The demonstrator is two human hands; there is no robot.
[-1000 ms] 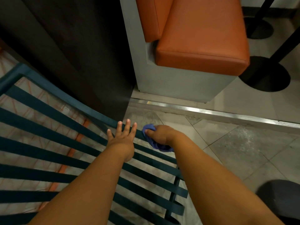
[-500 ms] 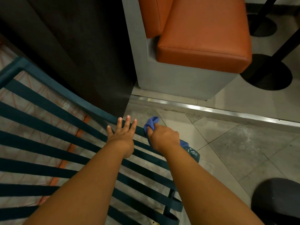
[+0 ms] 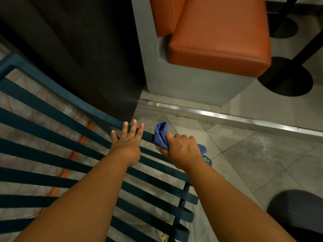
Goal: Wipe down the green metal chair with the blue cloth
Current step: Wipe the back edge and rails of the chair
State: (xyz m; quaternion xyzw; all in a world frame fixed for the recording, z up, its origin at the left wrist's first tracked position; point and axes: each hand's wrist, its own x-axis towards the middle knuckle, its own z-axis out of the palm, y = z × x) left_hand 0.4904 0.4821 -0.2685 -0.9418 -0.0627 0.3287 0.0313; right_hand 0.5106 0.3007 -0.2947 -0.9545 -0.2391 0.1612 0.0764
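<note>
The right hand has its grip pinched tight around the bunched blue cloth, pressed on the green metal chair rail. That rail runs away leftward past the left hand, whose fingers are spread flat beside it.

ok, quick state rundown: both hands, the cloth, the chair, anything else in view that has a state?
left hand: open, fingers spread, palm flat on the chair's slats
right hand: closed around the blue cloth
blue cloth: bunched, pressed on the chair's top rail
green metal chair: slats bare, nothing lying on them
orange bench seat: unoccupied
</note>
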